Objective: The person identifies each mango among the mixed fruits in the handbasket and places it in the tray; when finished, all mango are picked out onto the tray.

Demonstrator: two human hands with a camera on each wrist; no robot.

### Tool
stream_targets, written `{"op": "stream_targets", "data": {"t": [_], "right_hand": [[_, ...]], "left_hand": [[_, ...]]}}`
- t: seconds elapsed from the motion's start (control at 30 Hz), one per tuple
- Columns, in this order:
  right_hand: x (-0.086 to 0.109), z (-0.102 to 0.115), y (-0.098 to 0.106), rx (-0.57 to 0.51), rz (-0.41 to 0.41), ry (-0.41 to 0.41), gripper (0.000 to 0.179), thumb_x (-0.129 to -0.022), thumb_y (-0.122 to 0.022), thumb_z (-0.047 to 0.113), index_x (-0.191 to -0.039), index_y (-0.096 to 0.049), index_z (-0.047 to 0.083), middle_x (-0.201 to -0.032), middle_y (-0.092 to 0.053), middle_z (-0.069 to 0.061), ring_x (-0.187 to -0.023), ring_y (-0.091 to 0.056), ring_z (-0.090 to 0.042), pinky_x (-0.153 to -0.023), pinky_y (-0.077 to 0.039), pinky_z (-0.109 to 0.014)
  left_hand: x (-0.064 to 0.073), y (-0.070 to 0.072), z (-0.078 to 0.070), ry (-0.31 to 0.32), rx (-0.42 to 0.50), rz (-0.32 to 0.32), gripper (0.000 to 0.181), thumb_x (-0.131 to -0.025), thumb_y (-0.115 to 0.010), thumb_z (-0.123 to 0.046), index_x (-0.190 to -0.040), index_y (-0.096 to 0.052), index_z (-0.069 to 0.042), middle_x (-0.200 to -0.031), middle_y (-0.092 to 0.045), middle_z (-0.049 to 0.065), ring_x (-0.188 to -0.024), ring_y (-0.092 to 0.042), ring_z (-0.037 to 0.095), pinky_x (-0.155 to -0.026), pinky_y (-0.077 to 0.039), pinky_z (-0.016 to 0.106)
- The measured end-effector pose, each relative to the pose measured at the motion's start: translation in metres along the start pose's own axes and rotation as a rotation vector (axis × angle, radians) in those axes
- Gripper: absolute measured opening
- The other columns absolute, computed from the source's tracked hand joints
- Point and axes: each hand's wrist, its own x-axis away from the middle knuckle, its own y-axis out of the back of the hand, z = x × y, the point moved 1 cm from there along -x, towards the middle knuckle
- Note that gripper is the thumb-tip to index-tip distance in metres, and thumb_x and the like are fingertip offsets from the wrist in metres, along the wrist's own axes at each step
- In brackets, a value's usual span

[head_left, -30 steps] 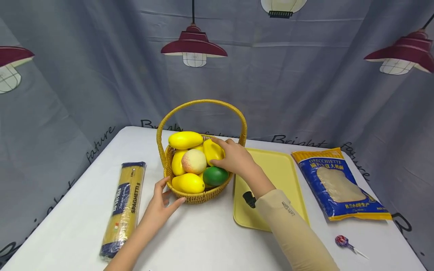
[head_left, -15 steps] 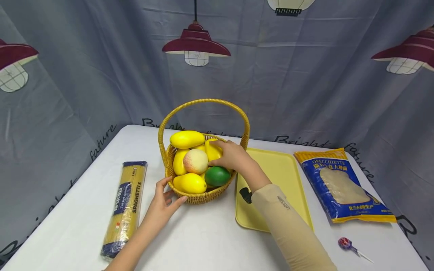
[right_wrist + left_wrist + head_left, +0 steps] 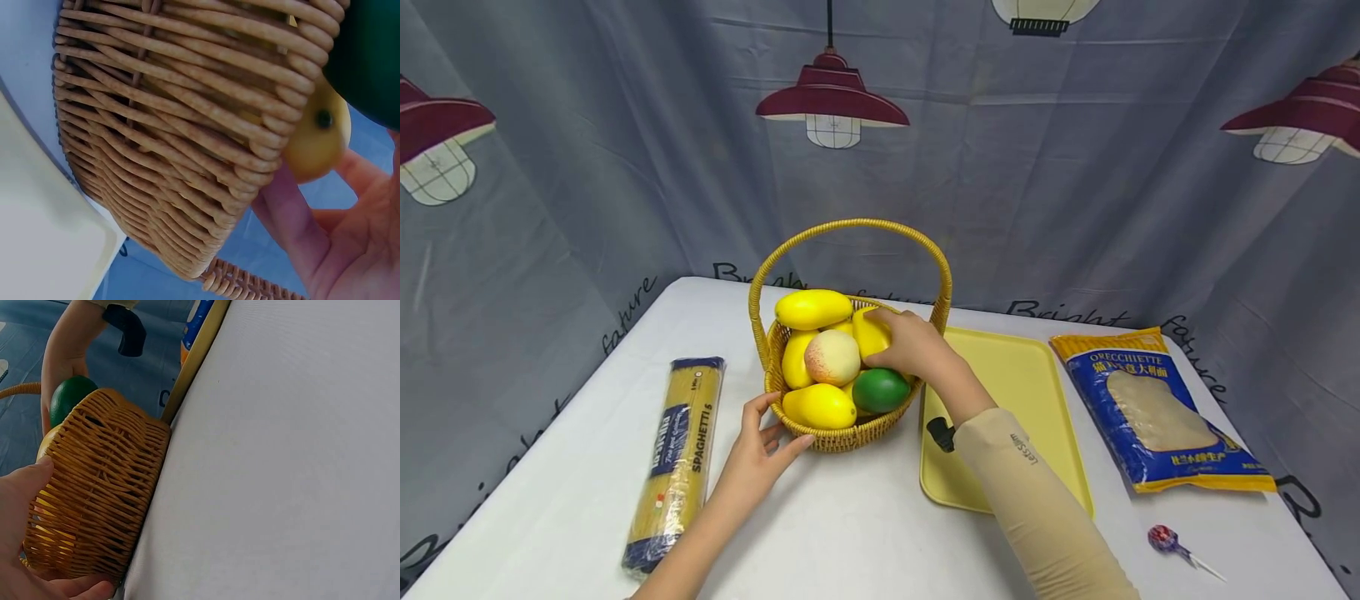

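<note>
A wicker basket (image 3: 859, 437) with a tall arched handle holds several yellow mangoes (image 3: 820, 407), a pale peach (image 3: 832, 357) and a dark green fruit (image 3: 880, 390). At its front left, my left hand (image 3: 756, 458) grips the basket, thumb at the front rim and fingers along the side. The left wrist view shows that thumb over the weave (image 3: 100, 494). My right hand (image 3: 917, 343) reaches past the handle's right side and holds a yellow mango (image 3: 870, 336) at the back right. In the right wrist view its fingers (image 3: 294, 225) pass behind the basket rim.
A yellow tray (image 3: 1015, 367) lies right of the basket, under my right forearm. Farther right are a blue orecchiette bag (image 3: 1150, 408) and a lollipop (image 3: 1165, 539). A spaghetti pack (image 3: 676, 458) lies left, by my left forearm. A grey curtain (image 3: 1037, 183) hangs behind the table.
My right hand has shifted slightly left onto the yellow mango. The left hand keeps its place on the basket, and the head view has turned a little.
</note>
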Motion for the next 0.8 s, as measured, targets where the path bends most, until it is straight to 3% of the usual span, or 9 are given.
{"op": "stream_targets", "data": {"t": [0.13,0.4,0.57,0.8], "right_hand": [[0.004,-0.004,0.003,-0.028,-0.023,-0.017,0.072,-0.081,-0.074,0.036,-0.146,-0.042,0.027,-0.132,-0.052,-0.011,-0.109,-0.05,-0.027,-0.087,-0.048,-0.043],[0.024,-0.004,0.02,-0.086,-0.099,-0.031,0.074,-0.079,-0.074,0.038,-0.145,-0.041,0.033,-0.132,-0.048,-0.014,-0.106,-0.05,-0.029,-0.084,-0.048,-0.046],[0.05,-0.003,0.033,-0.095,-0.146,-0.022,0.074,-0.081,-0.075,0.04,-0.145,-0.039,0.035,-0.122,-0.048,-0.012,-0.095,-0.052,-0.028,-0.078,-0.05,-0.043],[0.094,-0.008,0.05,-0.129,-0.232,-0.002,0.071,-0.082,-0.076,0.037,-0.144,-0.042,0.035,-0.127,-0.047,-0.008,-0.094,-0.055,-0.027,-0.078,-0.052,-0.041]], "left_hand": [[0.0,-0.001,0.001,-0.001,0.007,0.006,0.079,-0.085,-0.075,-0.033,-0.143,-0.023,-0.016,-0.152,-0.022,0.022,-0.123,-0.05,0.04,-0.102,-0.041,0.052],[0.001,-0.001,-0.001,0.0,0.025,0.002,0.078,-0.086,-0.074,-0.033,-0.143,-0.023,-0.014,-0.154,-0.014,0.024,-0.124,-0.048,0.041,-0.105,-0.039,0.05],[0.0,-0.002,0.0,-0.006,0.034,0.011,0.077,-0.087,-0.073,-0.031,-0.142,-0.023,-0.013,-0.155,-0.012,0.024,-0.123,-0.049,0.041,-0.105,-0.038,0.051],[0.0,-0.001,0.003,-0.021,0.035,0.021,0.077,-0.088,-0.072,-0.031,-0.143,-0.021,-0.012,-0.155,-0.01,0.025,-0.123,-0.048,0.044,-0.103,-0.041,0.05]]}}
